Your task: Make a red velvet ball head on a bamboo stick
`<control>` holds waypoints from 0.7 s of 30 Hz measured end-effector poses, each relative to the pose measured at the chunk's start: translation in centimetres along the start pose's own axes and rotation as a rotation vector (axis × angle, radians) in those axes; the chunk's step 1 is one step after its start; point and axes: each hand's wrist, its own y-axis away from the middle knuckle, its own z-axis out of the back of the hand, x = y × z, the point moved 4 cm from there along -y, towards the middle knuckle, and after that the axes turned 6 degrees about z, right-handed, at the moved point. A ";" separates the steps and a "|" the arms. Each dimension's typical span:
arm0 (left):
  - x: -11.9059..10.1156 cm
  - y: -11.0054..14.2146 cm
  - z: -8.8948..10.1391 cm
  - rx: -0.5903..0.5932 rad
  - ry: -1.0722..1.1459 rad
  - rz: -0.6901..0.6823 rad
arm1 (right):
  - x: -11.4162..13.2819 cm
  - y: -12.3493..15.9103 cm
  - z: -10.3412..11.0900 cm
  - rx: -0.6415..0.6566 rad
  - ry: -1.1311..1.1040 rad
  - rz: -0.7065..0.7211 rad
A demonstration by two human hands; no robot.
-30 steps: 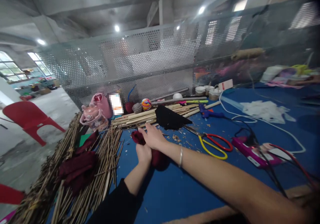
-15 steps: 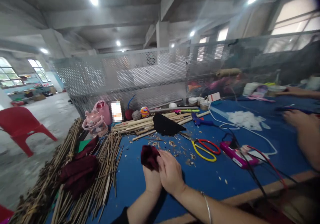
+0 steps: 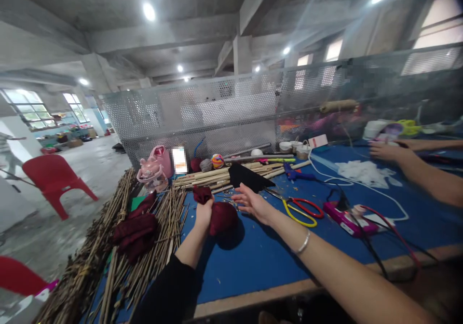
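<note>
My left hand (image 3: 204, 214) is closed around the neck of a dark red cloth bundle (image 3: 223, 218). Its round, full part hangs to the right of my fist, above the blue tabletop (image 3: 253, 266), and the gathered end sticks out past my thumb. To the right, my right hand (image 3: 255, 204) is held up with fingers spread and nothing in it, apart from the bundle. Scissors (image 3: 298, 209) with one red and one yellow handle lie beyond my right wrist. A black cloth (image 3: 249, 178) rests over pale sticks (image 3: 202, 178) at the back.
Thin brown twigs (image 3: 159, 232) with a folded dark red cloth (image 3: 136, 230) on them cover the left side. A blue glue gun (image 3: 298, 173), a magenta box (image 3: 349, 220) with cables and white scraps (image 3: 365, 173) lie right. Another person's hand (image 3: 388, 150) works at far right.
My hands have parted: the right one has let go and opened out to the right. The left has moved forward and left, and the bundle's round part now shows. The view has shifted slightly.
</note>
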 end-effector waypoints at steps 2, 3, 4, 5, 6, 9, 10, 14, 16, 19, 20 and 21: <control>-1.4 1.2 -0.7 0.171 -0.092 -0.119 | 0.3 1.0 -0.6 0.197 0.109 0.070; -1.9 2.0 -1.2 0.268 -0.172 -0.208 | 0.4 1.6 -1.4 0.339 0.207 0.110; -2.2 2.9 -1.7 0.350 -0.262 -0.303 | 0.4 2.2 -2.3 0.482 0.306 0.144; -2.3 3.7 -2.2 0.401 -0.344 -0.394 | 0.3 2.7 -3.3 0.602 0.388 0.166; -2.1 4.4 -2.4 0.415 -0.404 -0.465 | 0.2 3.1 -4.1 0.688 0.438 0.178; -0.8 5.4 -2.1 0.315 -0.345 -0.503 | 0.1 3.8 -5.7 0.791 0.418 0.203; -0.3 5.4 -1.9 0.286 -0.295 -0.493 | 0.1 3.8 -6.0 0.818 0.417 0.211; 1.2 5.3 -1.1 0.266 -0.196 -0.483 | -0.3 3.5 -6.8 0.825 0.625 0.317; 1.8 5.2 -0.7 0.288 -0.184 -0.463 | -0.4 2.9 -7.0 0.660 0.673 0.427; 2.2 5.2 0.1 0.302 -0.236 -0.419 | -0.9 2.2 -7.2 0.425 0.627 0.526; 2.0 5.3 0.2 0.293 -0.303 -0.432 | -1.3 2.0 -7.3 0.389 0.610 0.520; 1.7 5.5 0.2 0.281 -0.402 -0.456 | -1.7 1.9 -7.3 0.358 0.596 0.502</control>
